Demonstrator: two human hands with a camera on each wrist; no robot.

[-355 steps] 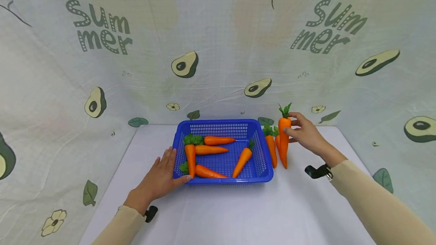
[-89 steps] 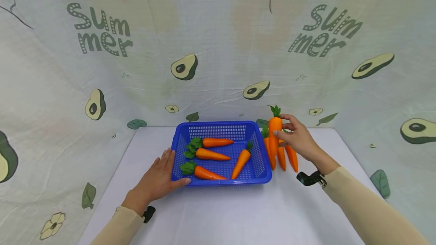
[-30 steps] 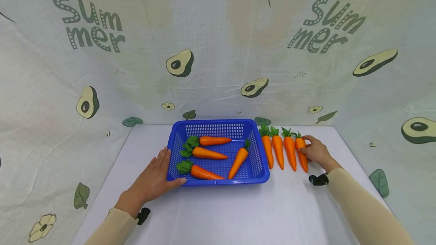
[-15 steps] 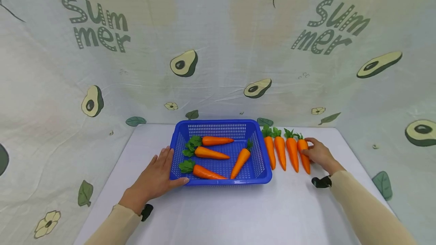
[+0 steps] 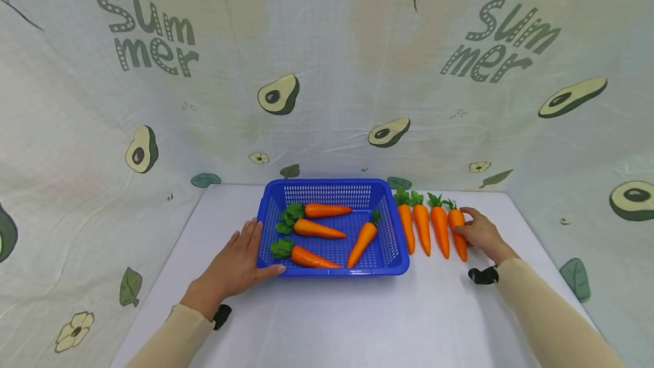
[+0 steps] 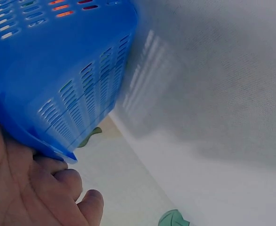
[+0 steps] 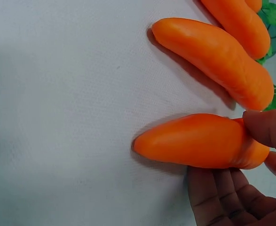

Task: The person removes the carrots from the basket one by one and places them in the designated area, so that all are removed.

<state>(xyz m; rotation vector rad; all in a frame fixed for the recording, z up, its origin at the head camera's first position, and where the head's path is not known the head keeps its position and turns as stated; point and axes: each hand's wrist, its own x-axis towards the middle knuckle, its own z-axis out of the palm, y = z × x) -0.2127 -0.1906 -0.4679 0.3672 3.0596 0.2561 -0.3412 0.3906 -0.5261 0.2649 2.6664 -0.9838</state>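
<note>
My right hand (image 5: 480,233) pinches an orange carrot (image 5: 456,229) with a green top, between thumb and fingers. That carrot lies on the white table, last on the right in a row. In the right wrist view the thumb and a finger sit at the thick end of the carrot (image 7: 199,141), and other fingers lie along its side. My left hand (image 5: 232,263) rests with straight fingers against the left side and front corner of a blue plastic basket (image 5: 332,271). The left wrist view has the basket's slotted wall (image 6: 81,99) beside the palm (image 6: 25,188).
Inside the basket lie several carrots, among them one slanted carrot (image 5: 364,243) at the right. Other carrots, such as a carrot (image 5: 439,231), form the row right of the basket. A printed cloth (image 5: 327,72) hangs behind the white table (image 5: 332,322).
Eleven seconds ago another carrot lay in the basket's left side. Three seconds ago my right hand held a carrot upright over the row; now the row's carrots lie side by side. My left hand has stayed put.
</note>
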